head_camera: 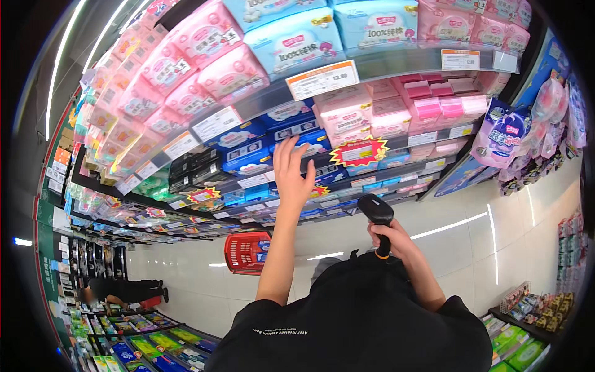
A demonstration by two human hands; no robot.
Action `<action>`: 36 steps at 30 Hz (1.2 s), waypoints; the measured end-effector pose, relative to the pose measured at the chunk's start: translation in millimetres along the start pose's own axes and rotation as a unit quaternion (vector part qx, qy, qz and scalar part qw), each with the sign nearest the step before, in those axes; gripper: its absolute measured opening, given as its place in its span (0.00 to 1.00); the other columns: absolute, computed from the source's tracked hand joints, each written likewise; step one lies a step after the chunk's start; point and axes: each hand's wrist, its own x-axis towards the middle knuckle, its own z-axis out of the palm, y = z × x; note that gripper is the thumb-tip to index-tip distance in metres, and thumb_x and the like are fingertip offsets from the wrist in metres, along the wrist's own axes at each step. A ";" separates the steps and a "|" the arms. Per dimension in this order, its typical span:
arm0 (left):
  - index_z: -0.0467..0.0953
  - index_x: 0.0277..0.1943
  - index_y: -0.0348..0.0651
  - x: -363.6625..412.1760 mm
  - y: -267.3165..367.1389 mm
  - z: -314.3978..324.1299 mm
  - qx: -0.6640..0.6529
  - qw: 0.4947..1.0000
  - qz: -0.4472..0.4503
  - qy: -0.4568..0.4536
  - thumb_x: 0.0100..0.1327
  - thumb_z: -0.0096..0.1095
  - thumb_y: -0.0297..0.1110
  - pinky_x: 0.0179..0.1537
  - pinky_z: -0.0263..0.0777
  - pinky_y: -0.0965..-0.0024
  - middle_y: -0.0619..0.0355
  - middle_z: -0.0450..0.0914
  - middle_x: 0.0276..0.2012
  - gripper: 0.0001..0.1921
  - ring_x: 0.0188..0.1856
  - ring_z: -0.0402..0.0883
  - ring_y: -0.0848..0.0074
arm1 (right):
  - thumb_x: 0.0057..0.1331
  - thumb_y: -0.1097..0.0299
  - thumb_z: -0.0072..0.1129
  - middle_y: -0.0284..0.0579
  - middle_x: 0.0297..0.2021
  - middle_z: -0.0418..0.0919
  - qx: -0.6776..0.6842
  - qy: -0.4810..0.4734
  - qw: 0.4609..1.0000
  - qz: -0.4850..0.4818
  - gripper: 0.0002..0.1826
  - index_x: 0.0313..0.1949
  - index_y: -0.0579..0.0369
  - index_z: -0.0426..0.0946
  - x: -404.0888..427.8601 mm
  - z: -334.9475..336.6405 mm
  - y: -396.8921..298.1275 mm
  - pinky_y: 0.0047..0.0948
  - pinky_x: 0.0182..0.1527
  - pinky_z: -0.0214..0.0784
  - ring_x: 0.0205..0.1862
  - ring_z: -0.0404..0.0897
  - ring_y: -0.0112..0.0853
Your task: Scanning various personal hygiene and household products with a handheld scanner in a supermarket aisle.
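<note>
My left hand (294, 169) reaches up to a store shelf, fingers apart with nothing in them. Just beyond its fingertips are dark blue packs of sanitary pads (304, 139); whether the fingers touch one I cannot tell. Lower and to the right, my right hand (390, 235) grips the handle of a black handheld barcode scanner (375, 209), its head turned toward the shelves. Pink packs (346, 114) sit to the right of the blue ones, and black packs (195, 171) to the left. Light blue packs (295, 44) line the shelf above.
A red shopping basket (247, 253) with blue packs inside stands on the tiled floor (446, 246) left of me. Price tags (323, 80) and a red starburst sign (359, 153) jut from shelf edges. Purple bags (503, 135) hang at right. Another person (121, 292) is at shelves far left.
</note>
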 end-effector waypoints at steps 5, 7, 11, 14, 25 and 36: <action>0.75 0.55 0.41 -5.7 -1.7 16.5 0.025 1.000 -0.018 0.005 0.58 0.69 0.26 0.73 0.54 0.38 0.46 0.73 0.65 0.21 0.71 0.67 0.47 | 0.68 0.69 0.66 0.37 0.29 0.77 -0.026 0.015 0.999 0.037 0.09 0.41 0.59 0.77 3.2 -10.8 -0.8 0.27 0.30 0.68 0.26 0.75 0.24; 0.75 0.55 0.40 -1.0 4.9 18.8 0.037 0.999 -0.021 0.010 0.57 0.69 0.27 0.73 0.54 0.37 0.46 0.73 0.65 0.22 0.71 0.68 0.47 | 0.70 0.72 0.62 0.38 0.33 0.76 -0.034 -0.008 0.998 0.053 0.10 0.49 0.59 0.74 6.4 -16.9 0.3 0.27 0.31 0.68 0.27 0.75 0.24; 0.73 0.57 0.37 20.0 32.9 16.9 -0.107 0.989 -0.095 0.039 0.60 0.69 0.25 0.70 0.59 0.48 0.43 0.73 0.63 0.22 0.67 0.70 0.48 | 0.69 0.70 0.63 0.37 0.30 0.76 -0.064 -0.005 0.996 0.055 0.10 0.47 0.58 0.75 10.8 -31.8 8.9 0.27 0.30 0.68 0.26 0.74 0.24; 0.73 0.60 0.36 62.1 64.9 11.1 -0.112 0.991 -0.050 0.059 0.60 0.70 0.26 0.67 0.62 0.52 0.42 0.72 0.63 0.24 0.66 0.70 0.49 | 0.68 0.71 0.64 0.37 0.30 0.76 -0.084 0.059 0.994 0.038 0.10 0.45 0.58 0.73 12.5 -17.3 2.4 0.27 0.30 0.68 0.26 0.74 0.24; 0.75 0.52 0.41 92.7 79.4 29.7 -0.098 0.993 -0.037 0.046 0.53 0.80 0.31 0.64 0.68 0.54 0.43 0.71 0.62 0.25 0.67 0.69 0.50 | 0.65 0.69 0.69 0.36 0.29 0.77 -0.114 0.155 0.981 -0.030 0.13 0.42 0.60 0.73 -8.7 -25.5 -3.8 0.28 0.27 0.69 0.24 0.75 0.23; 0.72 0.58 0.38 42.8 101.4 -35.9 -0.472 0.856 -0.204 -0.054 0.56 0.78 0.25 0.55 0.76 0.68 0.53 0.76 0.56 0.28 0.58 0.77 0.73 | 0.61 0.76 0.70 0.32 0.27 0.76 -0.119 0.097 0.976 -0.152 0.16 0.47 0.57 0.76 -17.4 -11.8 -11.3 0.23 0.31 0.66 0.27 0.73 0.19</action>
